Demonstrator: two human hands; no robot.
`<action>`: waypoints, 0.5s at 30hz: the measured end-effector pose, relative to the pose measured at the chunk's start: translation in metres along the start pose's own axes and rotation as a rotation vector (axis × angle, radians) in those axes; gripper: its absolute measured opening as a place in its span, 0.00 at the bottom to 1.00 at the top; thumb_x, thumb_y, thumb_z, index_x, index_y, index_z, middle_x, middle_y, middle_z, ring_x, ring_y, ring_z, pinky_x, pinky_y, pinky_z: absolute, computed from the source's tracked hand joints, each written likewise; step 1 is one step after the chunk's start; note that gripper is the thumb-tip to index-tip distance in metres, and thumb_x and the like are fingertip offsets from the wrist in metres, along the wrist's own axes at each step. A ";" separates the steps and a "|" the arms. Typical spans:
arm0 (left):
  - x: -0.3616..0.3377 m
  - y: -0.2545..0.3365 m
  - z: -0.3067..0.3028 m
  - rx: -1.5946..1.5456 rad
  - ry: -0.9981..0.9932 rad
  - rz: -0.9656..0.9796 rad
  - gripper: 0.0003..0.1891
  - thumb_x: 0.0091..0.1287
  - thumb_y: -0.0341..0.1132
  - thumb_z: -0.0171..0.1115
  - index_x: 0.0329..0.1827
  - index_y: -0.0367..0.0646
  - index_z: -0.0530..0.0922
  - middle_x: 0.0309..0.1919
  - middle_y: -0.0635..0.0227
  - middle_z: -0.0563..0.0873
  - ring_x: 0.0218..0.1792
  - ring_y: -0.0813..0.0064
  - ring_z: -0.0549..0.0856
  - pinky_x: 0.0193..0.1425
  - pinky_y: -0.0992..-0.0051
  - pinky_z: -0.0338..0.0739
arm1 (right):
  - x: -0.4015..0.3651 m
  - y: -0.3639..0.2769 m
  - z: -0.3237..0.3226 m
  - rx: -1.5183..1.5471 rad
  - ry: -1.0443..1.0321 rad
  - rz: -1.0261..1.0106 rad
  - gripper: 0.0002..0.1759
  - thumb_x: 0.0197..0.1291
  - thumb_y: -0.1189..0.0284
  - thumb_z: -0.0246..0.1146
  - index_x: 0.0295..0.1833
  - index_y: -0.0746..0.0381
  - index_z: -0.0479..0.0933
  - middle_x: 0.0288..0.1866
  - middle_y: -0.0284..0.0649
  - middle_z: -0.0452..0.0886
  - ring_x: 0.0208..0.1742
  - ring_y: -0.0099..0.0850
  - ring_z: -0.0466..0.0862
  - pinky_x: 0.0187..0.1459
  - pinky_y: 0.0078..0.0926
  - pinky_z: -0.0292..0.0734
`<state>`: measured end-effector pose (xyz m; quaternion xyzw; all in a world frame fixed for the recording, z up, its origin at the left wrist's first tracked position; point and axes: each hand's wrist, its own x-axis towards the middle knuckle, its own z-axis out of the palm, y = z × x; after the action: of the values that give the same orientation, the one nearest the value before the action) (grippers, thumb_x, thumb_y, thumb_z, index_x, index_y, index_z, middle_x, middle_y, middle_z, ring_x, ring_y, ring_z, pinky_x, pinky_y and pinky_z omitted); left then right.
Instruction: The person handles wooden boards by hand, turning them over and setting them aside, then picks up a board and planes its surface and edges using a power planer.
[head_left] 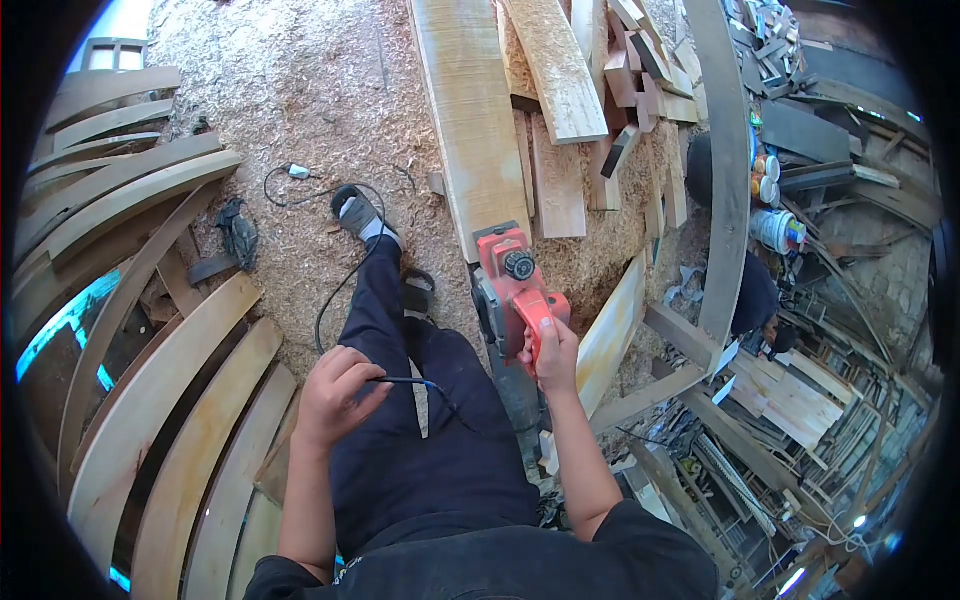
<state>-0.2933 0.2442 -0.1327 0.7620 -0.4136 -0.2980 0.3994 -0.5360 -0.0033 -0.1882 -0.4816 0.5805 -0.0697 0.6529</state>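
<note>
The right hand (pixel 556 355) wraps around the handle (pixel 534 308) of the red electric planer (pixel 498 250) at the near end of the long plank (pixel 475 130), while the left hand (pixel 340 395) pinches a black cable (pixel 408 380), best held clear with the planer kept flat.

No readable writing.
Labels on the tubs (pixel 773 230), marks on the dark shirt (pixel 480 568) and any lettering on the red planer (pixel 509 278) are too small to read.
</note>
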 end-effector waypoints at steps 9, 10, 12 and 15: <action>0.056 -0.021 -0.027 -0.043 -0.002 0.002 0.13 0.52 0.26 0.80 0.37 0.43 0.84 0.33 0.65 0.84 0.37 0.60 0.84 0.41 0.63 0.78 | 0.031 -0.037 0.027 0.015 0.042 0.016 0.23 0.80 0.56 0.57 0.37 0.65 0.78 0.23 0.31 0.75 0.19 0.19 0.74 0.23 0.21 0.69; 0.063 -0.024 -0.031 -0.053 0.002 0.012 0.13 0.51 0.25 0.80 0.38 0.42 0.84 0.33 0.64 0.85 0.36 0.60 0.84 0.40 0.64 0.77 | 0.036 -0.042 0.031 0.023 0.045 0.022 0.23 0.80 0.56 0.57 0.37 0.65 0.78 0.24 0.31 0.75 0.19 0.19 0.74 0.23 0.21 0.69; 0.078 -0.028 -0.040 -0.054 -0.001 0.003 0.14 0.51 0.25 0.80 0.38 0.42 0.84 0.33 0.64 0.85 0.36 0.60 0.84 0.40 0.63 0.77 | 0.046 -0.053 0.038 0.030 0.049 0.034 0.23 0.80 0.56 0.57 0.37 0.65 0.78 0.24 0.31 0.75 0.19 0.20 0.74 0.23 0.21 0.69; 0.100 -0.033 -0.055 -0.047 -0.016 -0.027 0.13 0.52 0.26 0.80 0.37 0.42 0.84 0.33 0.65 0.84 0.37 0.60 0.85 0.42 0.63 0.78 | 0.061 -0.071 0.049 0.052 0.037 0.048 0.23 0.80 0.57 0.57 0.38 0.66 0.78 0.25 0.32 0.75 0.20 0.20 0.74 0.23 0.21 0.70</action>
<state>-0.1890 0.1887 -0.1459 0.7555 -0.3991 -0.3192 0.4100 -0.4425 -0.0535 -0.1869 -0.4491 0.6020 -0.0779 0.6556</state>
